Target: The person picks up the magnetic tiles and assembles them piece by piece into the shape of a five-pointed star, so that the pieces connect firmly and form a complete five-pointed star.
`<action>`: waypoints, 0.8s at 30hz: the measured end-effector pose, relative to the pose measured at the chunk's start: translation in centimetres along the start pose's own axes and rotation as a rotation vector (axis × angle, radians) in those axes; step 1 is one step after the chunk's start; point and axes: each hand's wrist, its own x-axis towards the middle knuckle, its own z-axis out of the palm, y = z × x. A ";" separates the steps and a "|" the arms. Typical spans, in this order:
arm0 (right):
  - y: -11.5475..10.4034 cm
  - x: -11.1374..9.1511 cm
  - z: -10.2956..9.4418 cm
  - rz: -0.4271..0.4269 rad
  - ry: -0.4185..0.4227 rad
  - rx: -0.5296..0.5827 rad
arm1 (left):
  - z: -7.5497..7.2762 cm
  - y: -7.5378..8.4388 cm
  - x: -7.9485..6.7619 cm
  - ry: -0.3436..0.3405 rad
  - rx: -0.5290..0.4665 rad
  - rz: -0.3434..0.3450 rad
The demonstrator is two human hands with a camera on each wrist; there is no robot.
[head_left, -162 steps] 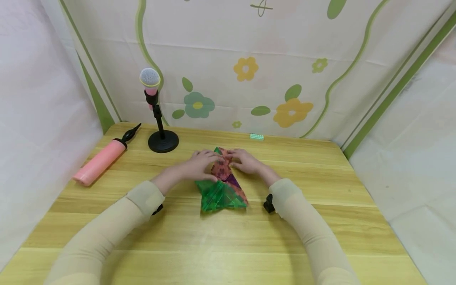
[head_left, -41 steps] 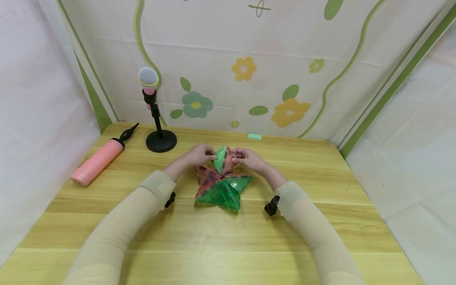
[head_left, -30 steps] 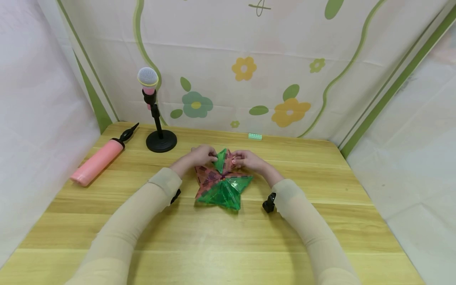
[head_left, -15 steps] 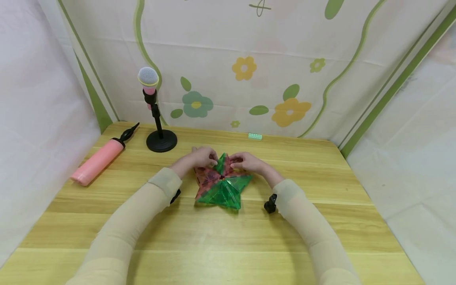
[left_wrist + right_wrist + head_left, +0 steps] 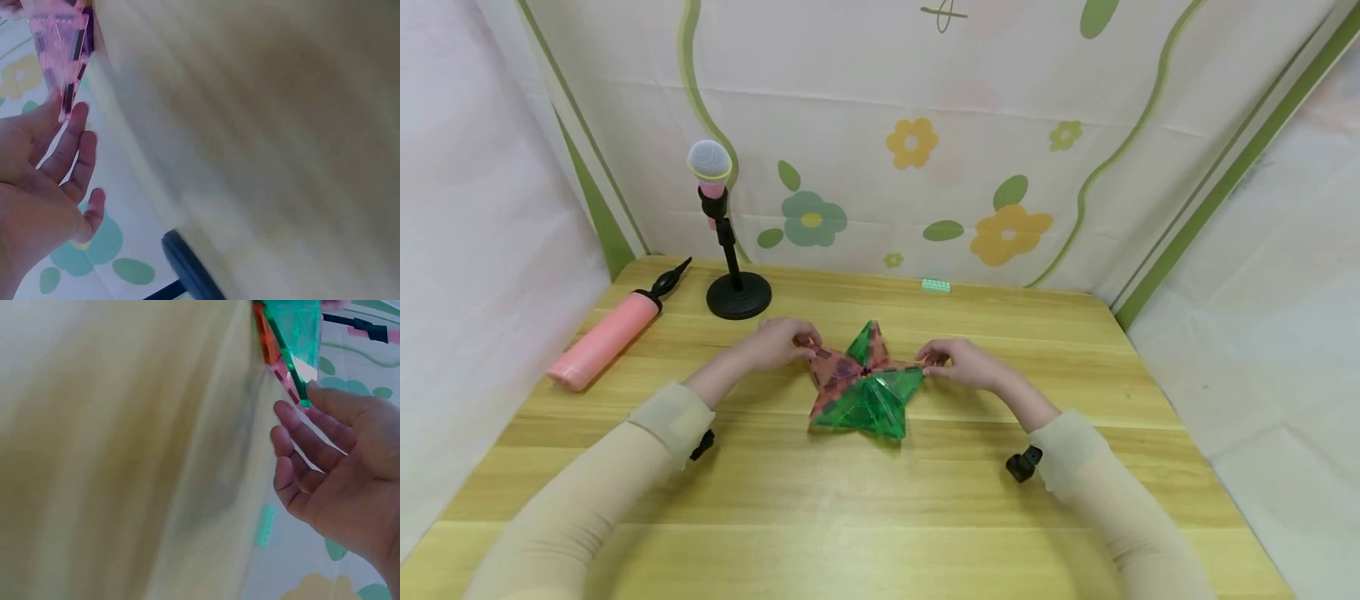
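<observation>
A five-pointed star [image 5: 865, 408] of see-through magnetic tiles, green and pinkish red, lies on the table in front of me, its middle raised. My left hand [image 5: 778, 343] pinches the tip of its left point between thumb and forefinger. On the opposite side, my right hand [image 5: 966, 365] pinches the right point's tip. The left wrist view has the pink tiles [image 5: 59, 44] with dark edge magnets against the thumb and forefinger of the left hand [image 5: 50, 169]. In the right wrist view, the right hand [image 5: 337, 462] touches a green tile's tip [image 5: 297, 356] with the thumb on top.
A toy microphone on a black stand [image 5: 737, 295] stands at the back left. Beside it lies a pink hand pump [image 5: 606, 342]. A small mint-green studded brick [image 5: 936, 285] sits by the rear edge, before a flowered cloth [image 5: 850, 100]. Cloth walls flank the table [image 5: 850, 533].
Earlier both hands were at the star's back point, which narrowed and settled between them. They have since moved apart to the left and right points. At first the star looked narrower and differently turned.
</observation>
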 end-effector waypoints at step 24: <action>3.8 2.8 -0.6 0.178 0.223 0.112 | 1.5 0.1 3.9 0.163 -0.056 -0.102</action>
